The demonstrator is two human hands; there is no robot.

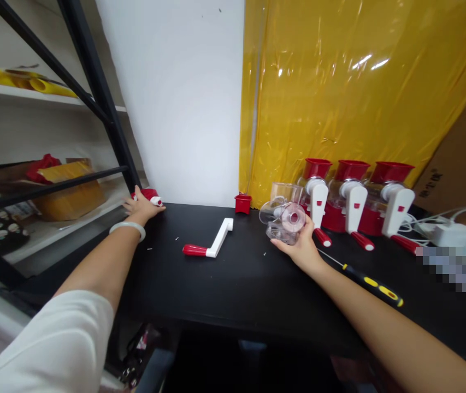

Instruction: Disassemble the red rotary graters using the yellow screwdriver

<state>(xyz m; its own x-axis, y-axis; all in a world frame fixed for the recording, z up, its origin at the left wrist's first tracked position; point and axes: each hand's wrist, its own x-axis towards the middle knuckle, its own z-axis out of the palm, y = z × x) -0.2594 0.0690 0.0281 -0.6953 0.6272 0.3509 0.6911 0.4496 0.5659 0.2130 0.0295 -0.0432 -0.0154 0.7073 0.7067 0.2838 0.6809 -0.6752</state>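
My right hand [304, 248] is closed round a clear plastic grinder body [285, 215], its round opening facing me, just above the black table. Far to the left, my left hand [140, 208] has its fingers round a red part with a white end [149, 194] at the table's back edge; the hand covers much of that part. Between the hands lies a white crank handle with a red grip [215, 244]. Behind it, against the wall, stands a small red piece [242, 203]. A screwdriver [374, 285] with a black and yellow handle lies beside my right forearm.
Three assembled hand-crank grinders [353, 202] with red hoppers stand in a row at the back right. White cables and an adapter [452, 233] lie beyond them. A black-framed shelf [105, 103] borders the left side. Yellow-wrapped material [339, 82] rises behind the table [200, 295].
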